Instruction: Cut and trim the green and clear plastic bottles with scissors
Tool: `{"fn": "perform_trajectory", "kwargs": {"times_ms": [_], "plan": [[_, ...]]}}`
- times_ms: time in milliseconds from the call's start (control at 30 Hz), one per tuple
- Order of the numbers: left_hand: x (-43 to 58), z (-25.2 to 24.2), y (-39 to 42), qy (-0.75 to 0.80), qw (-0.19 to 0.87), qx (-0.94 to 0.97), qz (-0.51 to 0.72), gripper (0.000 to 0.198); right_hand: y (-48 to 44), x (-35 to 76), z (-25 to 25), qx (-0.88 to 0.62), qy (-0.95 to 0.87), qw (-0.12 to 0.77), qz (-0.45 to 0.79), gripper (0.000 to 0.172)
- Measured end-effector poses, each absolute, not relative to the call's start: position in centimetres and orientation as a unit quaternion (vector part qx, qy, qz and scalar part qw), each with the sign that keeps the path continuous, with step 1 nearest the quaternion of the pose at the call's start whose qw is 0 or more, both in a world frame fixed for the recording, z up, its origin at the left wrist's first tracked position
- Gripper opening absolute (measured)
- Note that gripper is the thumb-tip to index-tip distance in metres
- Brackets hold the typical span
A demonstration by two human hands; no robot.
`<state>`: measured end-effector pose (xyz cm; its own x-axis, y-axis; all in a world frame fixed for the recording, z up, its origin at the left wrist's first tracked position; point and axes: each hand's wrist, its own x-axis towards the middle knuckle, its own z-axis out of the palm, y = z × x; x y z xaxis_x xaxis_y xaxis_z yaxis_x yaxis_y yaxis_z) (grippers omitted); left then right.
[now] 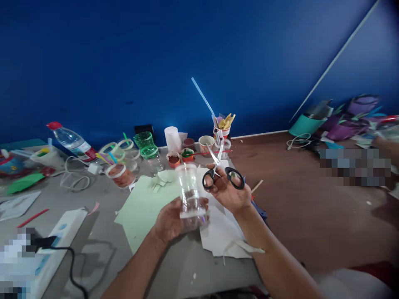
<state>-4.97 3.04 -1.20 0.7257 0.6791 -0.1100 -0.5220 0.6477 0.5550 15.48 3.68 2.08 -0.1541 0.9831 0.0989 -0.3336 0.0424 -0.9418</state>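
My left hand [170, 222] is wrapped round a clear plastic cylinder [190, 193], a cut bottle piece, held upright above the table. My right hand [229, 193] has its fingers through the black handles of a pair of scissors [221, 168]. The blades point up and away, slightly apart, just right of the cylinder's top. Below both hands lie a pale green paper sheet [141, 207] and white paper [220, 232] on the grey table [102, 232].
Behind stand cut green bottle pieces [146, 145], small paint cups [187, 154], a cup of sticks [222, 128], a white roll [172, 138] and a water bottle [73, 141]. Cables and a white power strip [52, 245] lie left. Brown floor and purple craft pieces [352, 120] lie right.
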Motion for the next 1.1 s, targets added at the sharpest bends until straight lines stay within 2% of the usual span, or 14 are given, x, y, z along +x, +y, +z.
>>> {"fn": "perform_trajectory", "kwargs": {"times_ms": [167, 433, 533, 600, 700, 767, 867, 933, 1033, 1100], "plan": [[-3.2, -2.1, 2.1, 0.222, 0.894, 0.298, 0.251, 0.033, 3.7, 16.1, 2.7, -0.348, -0.432, 0.615, 0.561, 0.075], [-2.4, -2.2, 1.9, 0.265, 0.878, 0.320, 0.240, 0.023, 2.3, 17.0, 4.0, -0.357, -0.440, 0.642, 0.516, 0.088], [-3.0, -2.2, 2.4, 0.253, 0.889, 0.294, 0.242, 0.027, 1.7, 17.6, 3.9, -0.317, -0.430, 0.677, 0.506, 0.081], [-3.8, -1.9, 3.1, 0.225, 0.893, 0.272, 0.280, 0.031, 1.3, 17.8, 3.5, -0.245, -0.423, 0.692, 0.530, 0.064], [-5.5, -0.8, 4.2, 0.179, 0.871, 0.252, 0.381, 0.041, 0.7, 17.3, 2.8, -0.139, -0.434, 0.641, 0.617, 0.041], [-6.4, 0.0, 4.7, 0.172, 0.850, 0.242, 0.436, 0.045, 0.1, 16.7, 2.6, -0.119, -0.456, 0.567, 0.676, 0.044], [-6.9, 0.7, 5.1, 0.199, 0.823, 0.221, 0.483, 0.048, -0.4, 15.6, 2.8, -0.176, -0.466, 0.454, 0.738, 0.056], [-7.1, 1.0, 5.2, 0.224, 0.808, 0.208, 0.504, 0.046, -0.4, 14.9, 3.1, -0.136, -0.506, 0.342, 0.780, 0.060], [-7.3, 1.3, 5.2, 0.239, 0.786, 0.203, 0.534, 0.044, 0.1, 14.4, 3.3, -0.142, -0.520, 0.343, 0.769, 0.058], [-7.6, 1.4, 5.2, 0.228, 0.771, 0.215, 0.554, 0.050, 0.4, 14.3, 3.2, -0.140, -0.527, 0.346, 0.763, 0.058]]}}
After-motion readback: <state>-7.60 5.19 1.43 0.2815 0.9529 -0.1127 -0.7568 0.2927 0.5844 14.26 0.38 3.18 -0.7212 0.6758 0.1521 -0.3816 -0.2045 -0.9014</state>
